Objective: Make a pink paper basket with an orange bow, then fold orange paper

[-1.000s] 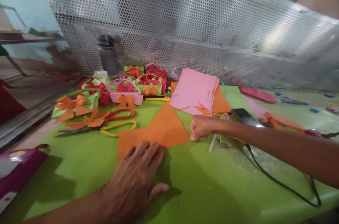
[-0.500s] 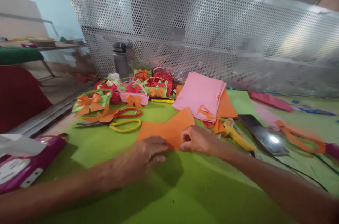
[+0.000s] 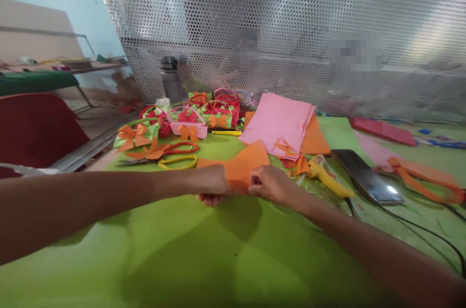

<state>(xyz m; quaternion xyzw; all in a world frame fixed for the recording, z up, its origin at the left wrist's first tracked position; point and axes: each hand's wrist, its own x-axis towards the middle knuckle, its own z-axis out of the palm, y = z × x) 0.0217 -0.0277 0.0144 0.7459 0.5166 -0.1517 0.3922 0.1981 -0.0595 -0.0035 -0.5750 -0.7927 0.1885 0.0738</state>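
Observation:
An orange paper sheet (image 3: 243,162) is lifted off the green table (image 3: 204,259) at its near edge. My left hand (image 3: 213,184) is closed on the sheet's near left edge. Pinching the same edge just to the right is my right hand (image 3: 268,184). The two hands almost touch. Past them lie a stack of pink paper (image 3: 280,121) over another orange sheet (image 3: 316,139).
Paper baskets with orange bows (image 3: 185,121) crowd the back left, with red and yellow scissors (image 3: 171,155) in front. A yellow glue gun (image 3: 325,179), a phone (image 3: 366,179) and a black cable (image 3: 429,235) lie right. A perforated metal screen (image 3: 291,31) stands behind. A grey bottle (image 3: 171,80) stands at the back.
My left hand went from flat on the table to gripping the orange sheet. Both hands came together on its near edge and raised it.

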